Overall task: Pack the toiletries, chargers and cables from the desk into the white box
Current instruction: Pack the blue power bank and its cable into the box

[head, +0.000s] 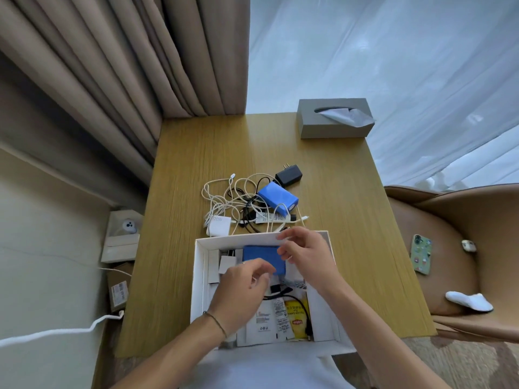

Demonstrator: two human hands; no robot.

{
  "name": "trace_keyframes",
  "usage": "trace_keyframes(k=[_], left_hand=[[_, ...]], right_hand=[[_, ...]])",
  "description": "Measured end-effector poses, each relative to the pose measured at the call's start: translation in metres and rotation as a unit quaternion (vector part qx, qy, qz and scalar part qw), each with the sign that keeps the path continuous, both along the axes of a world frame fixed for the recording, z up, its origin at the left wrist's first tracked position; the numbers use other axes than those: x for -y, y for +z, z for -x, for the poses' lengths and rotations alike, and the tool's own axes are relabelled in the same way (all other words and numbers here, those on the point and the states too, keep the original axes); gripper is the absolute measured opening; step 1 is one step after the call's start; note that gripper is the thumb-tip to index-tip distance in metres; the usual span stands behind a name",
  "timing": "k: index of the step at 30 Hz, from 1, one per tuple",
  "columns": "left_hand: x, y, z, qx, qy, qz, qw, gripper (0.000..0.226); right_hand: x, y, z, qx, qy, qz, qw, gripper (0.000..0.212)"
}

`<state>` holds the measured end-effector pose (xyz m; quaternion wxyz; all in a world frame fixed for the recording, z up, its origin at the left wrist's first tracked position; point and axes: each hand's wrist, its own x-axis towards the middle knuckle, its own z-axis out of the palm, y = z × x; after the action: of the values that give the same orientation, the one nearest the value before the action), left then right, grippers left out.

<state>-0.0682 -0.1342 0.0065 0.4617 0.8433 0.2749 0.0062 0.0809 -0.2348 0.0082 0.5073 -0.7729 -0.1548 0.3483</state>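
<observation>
White box (200, 276); blue pack (278, 198), black charger (289, 175), white cables (224, 197) beyond hands; wood-grain tabletop (196, 164); grey tissue box (331, 127).

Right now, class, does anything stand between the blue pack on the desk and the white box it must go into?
Yes, partly. The blue pack lies tangled in white cables, and a white tube lies between it and the white box. Both hands hover over the box opening.

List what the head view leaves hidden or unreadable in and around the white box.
- White box: contents at its middle, covered by the left hand and right hand.
- Both hands: blurred, so whether either holds anything is unclear.
- Sachets: small print too small to read.
- White box's near edge: hidden by the forearms.
</observation>
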Motion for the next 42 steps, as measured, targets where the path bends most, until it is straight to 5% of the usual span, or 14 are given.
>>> trace_keyframes(k=[4, 8, 14, 18, 21, 30, 38, 42], left_hand=[[-0.035, 0.012, -0.019, 0.108, 0.000, -0.126, 0.986, 0.018], [-0.082, 0.001, -0.035, 0.081, -0.013, -0.263, 0.961, 0.014], [-0.112, -0.033, -0.040, -0.044, -0.037, -0.277, 0.959, 0.044], [-0.111, -0.035, -0.040, -0.067, -0.040, -0.285, 0.955, 0.047], [-0.111, -0.032, -0.040, -0.076, -0.036, -0.276, 0.958, 0.045], [-0.113, -0.032, -0.039, -0.074, -0.034, -0.254, 0.964, 0.043], [-0.114, -0.038, -0.037, -0.043, -0.019, -0.240, 0.970, 0.043], [-0.112, -0.027, -0.038, 0.064, 0.055, -0.121, 0.989, 0.039]], right_hand=[[-0.035, 0.013, -0.044, 0.073, -0.026, -0.006, 0.997, 0.021], [-0.076, -0.002, -0.084, 0.173, 0.009, 0.117, 0.978, 0.027], [-0.114, -0.048, -0.111, 0.253, 0.128, 0.287, 0.915, 0.039], [-0.128, -0.064, -0.120, 0.279, 0.184, 0.394, 0.856, 0.026], [-0.135, -0.071, -0.121, 0.261, 0.214, 0.430, 0.838, 0.036], [-0.127, -0.075, -0.116, 0.278, 0.152, 0.354, 0.880, 0.068], [-0.096, -0.018, -0.102, 0.331, 0.084, 0.183, 0.922, 0.069], [-0.077, 0.011, -0.083, 0.385, 0.046, 0.145, 0.910, 0.074]])
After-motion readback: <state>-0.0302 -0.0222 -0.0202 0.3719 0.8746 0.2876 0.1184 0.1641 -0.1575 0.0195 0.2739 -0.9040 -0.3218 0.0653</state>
